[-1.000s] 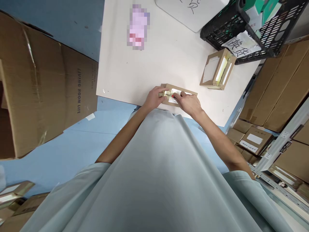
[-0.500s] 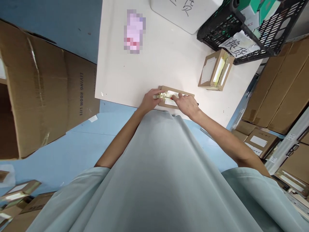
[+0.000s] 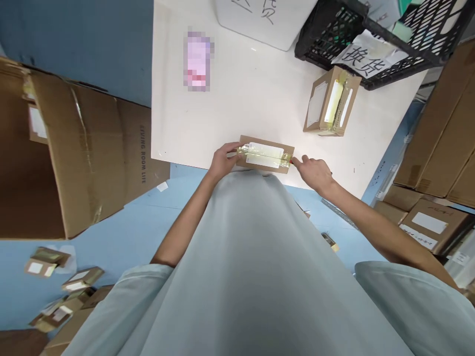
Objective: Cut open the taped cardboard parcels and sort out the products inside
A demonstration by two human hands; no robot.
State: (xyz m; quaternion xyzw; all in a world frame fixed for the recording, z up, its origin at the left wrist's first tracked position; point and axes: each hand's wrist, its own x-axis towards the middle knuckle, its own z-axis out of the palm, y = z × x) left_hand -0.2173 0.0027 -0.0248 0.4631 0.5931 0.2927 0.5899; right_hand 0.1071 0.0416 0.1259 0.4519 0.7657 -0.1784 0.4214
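Observation:
A small cardboard box with a white label and clear yellowish tape lies at the table's near edge. A thin line runs lengthwise along the tape. My left hand grips the box's left end, fingers on the far side and thumb on the near side. At the opposite end, my right hand is closed around a slim box cutter. Only the cutter's red front and a dark tail by the wrist show; the palm hides the rest. The cutter's front is at the box's right end.
Another taped box stands at right, beside a black plastic crate with a handwritten paper. A white container is at the back of the white table. A large open carton stands left; stacked cartons stand right.
My right hand has moved right with the box cutter, from mid-box to the right end, uncovering the label and the line in the tape. My left hand keeps its hold. The view has shifted slightly.

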